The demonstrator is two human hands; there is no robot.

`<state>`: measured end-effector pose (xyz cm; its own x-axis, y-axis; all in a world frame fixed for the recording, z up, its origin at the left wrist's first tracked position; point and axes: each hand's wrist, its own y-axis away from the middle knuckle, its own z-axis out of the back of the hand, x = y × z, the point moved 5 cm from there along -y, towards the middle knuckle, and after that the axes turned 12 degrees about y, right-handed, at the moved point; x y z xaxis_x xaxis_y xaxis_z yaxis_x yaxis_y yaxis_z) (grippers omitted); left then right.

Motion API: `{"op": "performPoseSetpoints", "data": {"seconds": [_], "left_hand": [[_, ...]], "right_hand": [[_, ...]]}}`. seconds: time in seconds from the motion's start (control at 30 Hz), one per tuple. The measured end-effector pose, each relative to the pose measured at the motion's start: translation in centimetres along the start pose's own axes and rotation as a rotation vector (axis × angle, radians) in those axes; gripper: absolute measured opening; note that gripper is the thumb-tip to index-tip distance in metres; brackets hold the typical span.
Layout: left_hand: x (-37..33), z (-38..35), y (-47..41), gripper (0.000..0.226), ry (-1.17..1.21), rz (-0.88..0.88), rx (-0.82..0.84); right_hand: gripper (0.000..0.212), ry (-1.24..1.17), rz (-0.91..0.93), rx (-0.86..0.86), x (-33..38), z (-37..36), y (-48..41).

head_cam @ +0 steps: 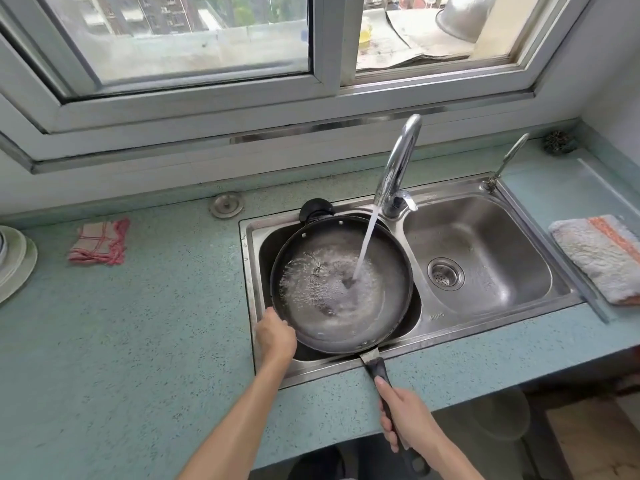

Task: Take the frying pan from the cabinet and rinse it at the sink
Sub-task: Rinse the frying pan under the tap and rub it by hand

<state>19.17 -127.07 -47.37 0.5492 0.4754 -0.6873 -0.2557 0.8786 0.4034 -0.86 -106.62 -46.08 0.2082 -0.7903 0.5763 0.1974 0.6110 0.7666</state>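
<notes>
A black frying pan (384, 306) sits over the left basin of the steel double sink (485, 317). Water streams from the chrome faucet (398, 168) into the pan and bubbles across its bottom. My left hand (275, 336) grips the pan's near-left rim. My right hand (407, 419) is closed around the pan's long black handle (377, 370), which reaches out over the counter's front edge. A small black helper handle shows at the pan's far side.
The right basin (519, 258) has a drain strainer (445, 273). A red-checked cloth (98, 242) lies on the blue counter at left, white plates (14, 261) at the far left edge, a grey-orange towel (599, 258) at right. A window runs behind.
</notes>
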Motion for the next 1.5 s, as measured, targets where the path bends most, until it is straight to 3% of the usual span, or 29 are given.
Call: {"op": "performPoseSetpoints", "data": {"seconds": [0.27, 0.43, 0.6, 1.13, 1.3, 1.5], "left_hand": [[1.0, -2.4, -1.2, 0.023, -0.103, 0.064, 0.137], [1.8, -2.7, -3.0, 0.040, 0.137, 0.208, 0.104], [2.1, -3.3, -3.7, 0.040, 0.280, 0.313, 0.123], [2.2, -2.3, -2.6, 0.025, 0.262, 0.239, 0.179], [2.1, -1.3, -2.0, 0.041, 0.250, 0.145, 0.155], [1.6, -0.4, -1.2, 0.045, 0.325, 0.085, 0.118]], "right_hand": [[0.048, -0.037, 0.005, -0.022, -1.0, -1.0, -0.5], [0.048, -0.025, 0.026, -0.029, -0.9, -1.2, -0.3], [0.050, -0.007, 0.019, -0.026, -1.1, -1.2, -0.2], [0.057, -0.047, -0.004, 0.069, -1.1, 0.1, -0.6], [0.054, -0.047, -0.007, 0.124, -0.7, 1.2, -0.5], [0.051, -0.051, -0.031, 0.153, -0.1, 1.9, -0.5]]}}
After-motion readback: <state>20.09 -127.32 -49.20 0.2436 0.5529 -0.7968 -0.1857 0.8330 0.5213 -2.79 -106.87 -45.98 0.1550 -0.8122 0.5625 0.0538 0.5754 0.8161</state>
